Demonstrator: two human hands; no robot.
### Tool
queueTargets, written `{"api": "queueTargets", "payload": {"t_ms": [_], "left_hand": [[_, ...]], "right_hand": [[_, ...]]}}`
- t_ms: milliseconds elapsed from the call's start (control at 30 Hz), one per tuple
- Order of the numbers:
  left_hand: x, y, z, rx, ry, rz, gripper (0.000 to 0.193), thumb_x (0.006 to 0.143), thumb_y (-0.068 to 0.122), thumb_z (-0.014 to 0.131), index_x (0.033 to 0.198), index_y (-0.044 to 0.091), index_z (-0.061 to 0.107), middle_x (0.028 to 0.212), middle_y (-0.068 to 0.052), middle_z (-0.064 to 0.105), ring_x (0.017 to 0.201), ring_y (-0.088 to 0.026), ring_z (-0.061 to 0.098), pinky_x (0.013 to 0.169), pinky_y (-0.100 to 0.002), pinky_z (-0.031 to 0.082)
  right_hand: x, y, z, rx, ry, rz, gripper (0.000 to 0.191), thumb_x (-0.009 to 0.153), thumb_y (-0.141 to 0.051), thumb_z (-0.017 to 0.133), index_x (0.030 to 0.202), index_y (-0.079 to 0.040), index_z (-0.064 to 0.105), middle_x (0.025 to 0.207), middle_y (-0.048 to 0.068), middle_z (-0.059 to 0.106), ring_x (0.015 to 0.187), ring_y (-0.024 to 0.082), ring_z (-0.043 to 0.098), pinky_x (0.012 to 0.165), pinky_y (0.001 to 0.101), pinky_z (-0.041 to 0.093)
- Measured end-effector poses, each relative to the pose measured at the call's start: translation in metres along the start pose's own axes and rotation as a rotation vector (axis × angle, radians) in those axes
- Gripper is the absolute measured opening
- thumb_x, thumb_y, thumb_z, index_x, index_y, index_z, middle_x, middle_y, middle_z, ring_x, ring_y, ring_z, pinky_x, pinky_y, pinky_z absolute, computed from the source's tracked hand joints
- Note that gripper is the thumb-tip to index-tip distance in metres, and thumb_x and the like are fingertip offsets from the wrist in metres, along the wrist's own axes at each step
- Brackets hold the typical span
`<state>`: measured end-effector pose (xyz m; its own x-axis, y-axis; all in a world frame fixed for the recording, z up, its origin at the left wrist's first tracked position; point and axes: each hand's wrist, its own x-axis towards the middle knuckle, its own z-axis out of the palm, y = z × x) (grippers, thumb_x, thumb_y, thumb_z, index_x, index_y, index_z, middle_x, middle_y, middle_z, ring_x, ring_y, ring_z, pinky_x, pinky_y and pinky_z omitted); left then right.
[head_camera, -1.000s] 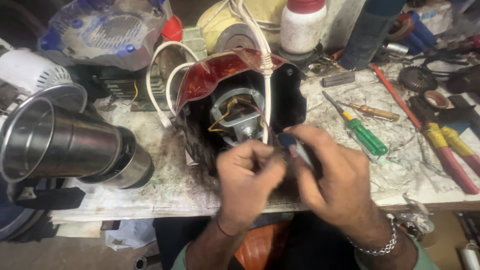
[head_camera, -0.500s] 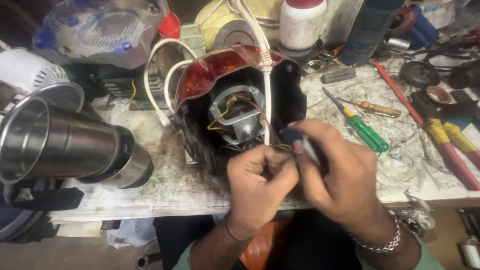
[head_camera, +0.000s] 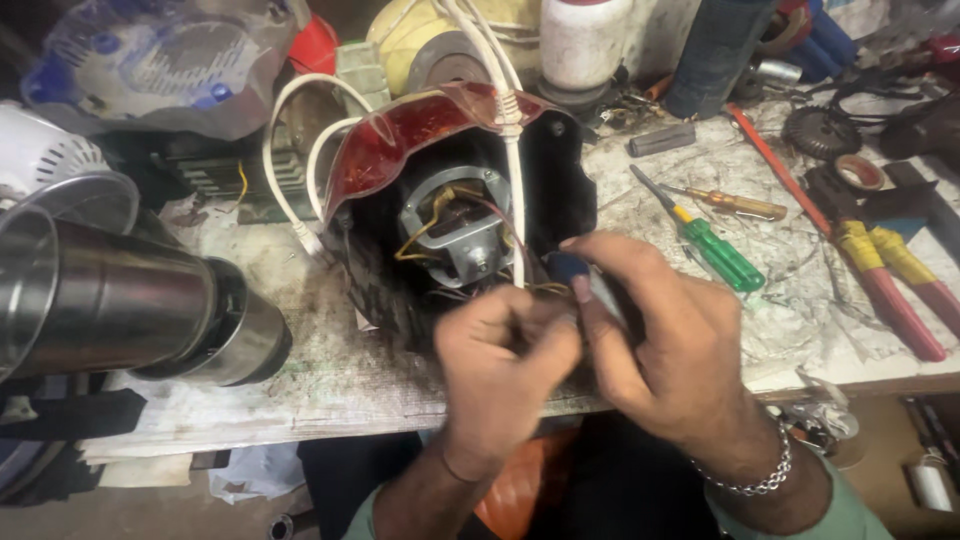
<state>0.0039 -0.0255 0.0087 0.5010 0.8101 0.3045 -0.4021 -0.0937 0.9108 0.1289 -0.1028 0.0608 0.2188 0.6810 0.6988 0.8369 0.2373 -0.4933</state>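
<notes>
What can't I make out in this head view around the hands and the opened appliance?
- Head view: what the left hand pinches is hidden by its own fingers.
- The blue-handled tool in the right hand: its tip is covered by both hands.
- Wire ends near the motor are too small to trace.
- The steel jar is cut off by the left edge.
</notes>
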Motion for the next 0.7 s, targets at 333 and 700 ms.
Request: {"api": "queueTargets", "payload": {"t_ms": [333,700], "left_hand": [[0.0023,-0.0019,-0.002,-0.062,0.087,-0.003,0.003,0.091,-0.006,0.073,0.092,-0.004,0.071,0.079,-0.002,0.07,0.065,-0.004,0.06,0.058,-0.019,0.048],[-0.0013,0.0042,-0.0053,-0.032,0.126,-0.054,0.002,0.089,-0.005,0.073,0.088,-0.004,0.071,0.071,-0.004,0.07,0.055,-0.005,0.06,0.049,-0.02,0.047]], "right_hand": [[-0.0005,0.0013,0.0011,0.027,-0.023,-0.035,0.031,0.09,0.003,0.067,0.121,-0.001,0.064,0.094,0.012,0.074,0.07,0.019,0.075,0.062,0.0298,0.055],[0.0032,0.0043,-0.0001,-0.001,-0.009,0.004,0.032,0.089,0.004,0.067,0.12,-0.001,0.064,0.089,0.011,0.073,0.066,0.017,0.073,0.059,0.0292,0.053]]}}
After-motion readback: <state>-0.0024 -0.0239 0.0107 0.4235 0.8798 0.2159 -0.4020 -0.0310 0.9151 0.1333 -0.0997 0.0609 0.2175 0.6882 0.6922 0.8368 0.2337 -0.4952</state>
